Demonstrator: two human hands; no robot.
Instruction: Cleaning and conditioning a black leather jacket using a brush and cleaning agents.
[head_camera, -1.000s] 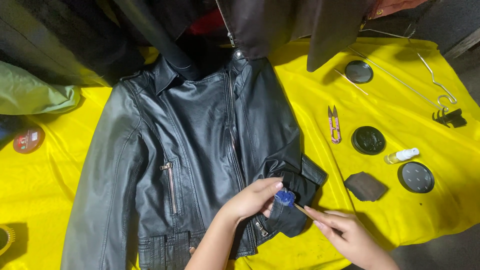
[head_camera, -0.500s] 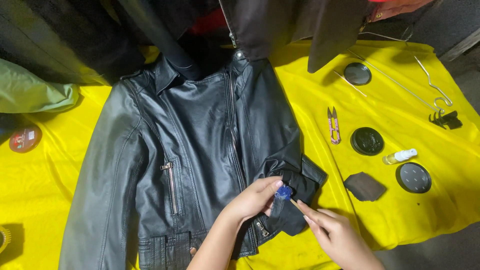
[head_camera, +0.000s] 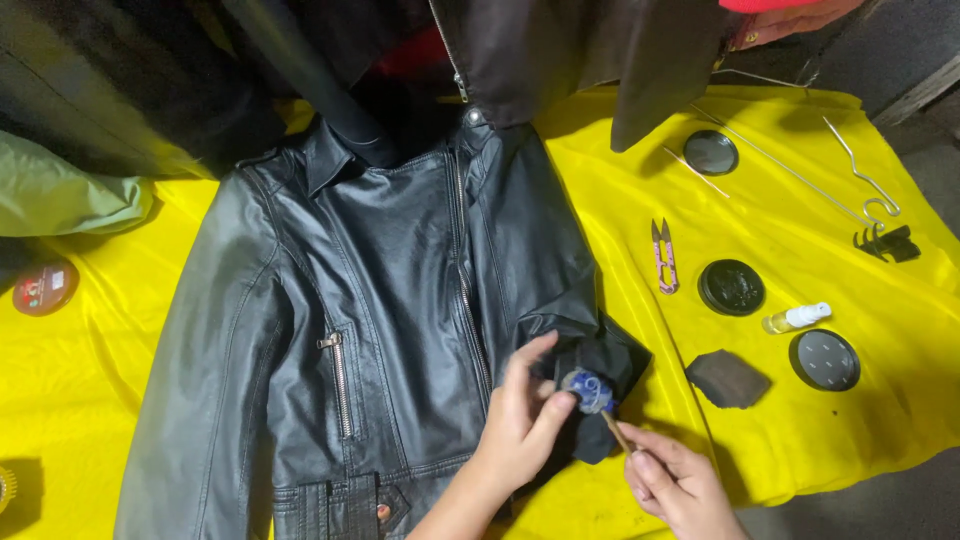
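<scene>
a black leather jacket with silver zips (head_camera: 400, 300) lies front-up on a bright yellow cloth (head_camera: 800, 220) covering the work surface, its collar toward the far edge and its hem nearest the camera. at the jacket's lower right, the cuff of one sleeve is folded back over the body, and both bare hands meet there. the left hand (head_camera: 520, 425) rests on the folded black cuff (head_camera: 620, 365), thumb and forefinger pinched around a small round blue applicator head (head_camera: 588, 390) pressed against the leather. the right hand (head_camera: 680, 490) sits just below and to the right, fingers curled shut around a thin wooden stick (head_camera: 618, 435) that runs up to the blue head.

well apart on the cloth to the right lie a pair of pink-handled thread snips (head_camera: 664, 258), an open round black tin of polish (head_camera: 732, 287), a second round black lid (head_camera: 824, 360), a third round black lid (head_camera: 710, 152) farther back, a small clear bottle with a white cap (head_camera: 796, 318) and a dark folded scrap of leather (head_camera: 727, 379). a bent metal wire hanger (head_camera: 865, 180) and a black clip (head_camera: 888, 243) lie near the far right edge. a pale green bundle of fabric (head_camera: 70, 195) and a small round red tin (head_camera: 45, 287) sit at the left. dark garments (head_camera: 590, 50) hang over the far side.
</scene>
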